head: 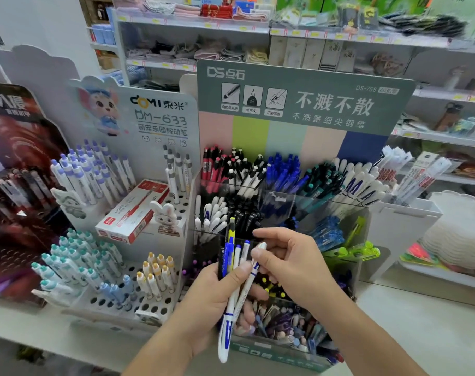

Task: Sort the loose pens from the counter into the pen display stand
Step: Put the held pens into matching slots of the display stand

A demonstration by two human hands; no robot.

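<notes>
Several loose pens (235,270), five or so, are bunched upright in the left hand (212,297), which is closed around their barrels in front of the pen display stand (307,104). Judgement: bundling keeps the stock off the bench (420,335) and lets the other hand draw one at a time. Right hand (293,267) is pinching the top of a white pen with blue print (254,270), thumb and forefinger closed on its cap end, other fingers loosely curled. That pen leans away from the bunch, toward the stand. Matching white-and-blue pens (213,215) sit in a stand compartment just above the hands; likely destination, not certain. Stand compartments are grouped by colour and type, so each pen needs a match before drop-in.
</notes>
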